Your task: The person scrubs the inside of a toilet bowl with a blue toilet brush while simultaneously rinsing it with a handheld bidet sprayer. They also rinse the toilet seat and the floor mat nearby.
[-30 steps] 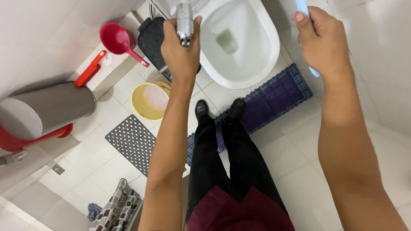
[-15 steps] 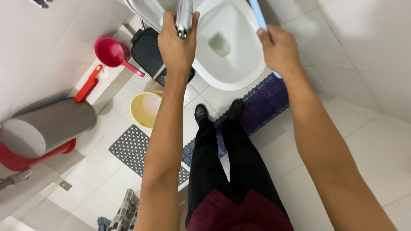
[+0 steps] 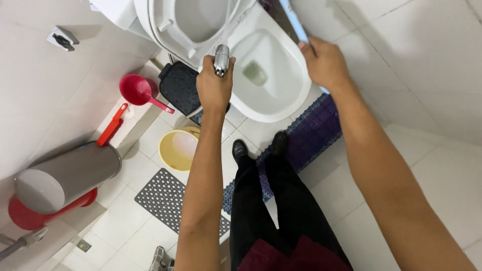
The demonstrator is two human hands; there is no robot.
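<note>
Over the open toilet bowl (image 3: 273, 75), with its seat up, the left hand (image 3: 213, 88) is closed around a metal sprayer (image 3: 221, 59) and the right hand (image 3: 324, 62) around a pale blue handle (image 3: 295, 22), whose end is out of view, so cleaning looks underway, not finished.

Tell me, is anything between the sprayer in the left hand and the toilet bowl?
Nothing visible. The left hand holds the metal sprayer right at the rim of the open bowl, with the seat raised behind it. The right hand grips a light blue handle at the bowl's far side.
</note>
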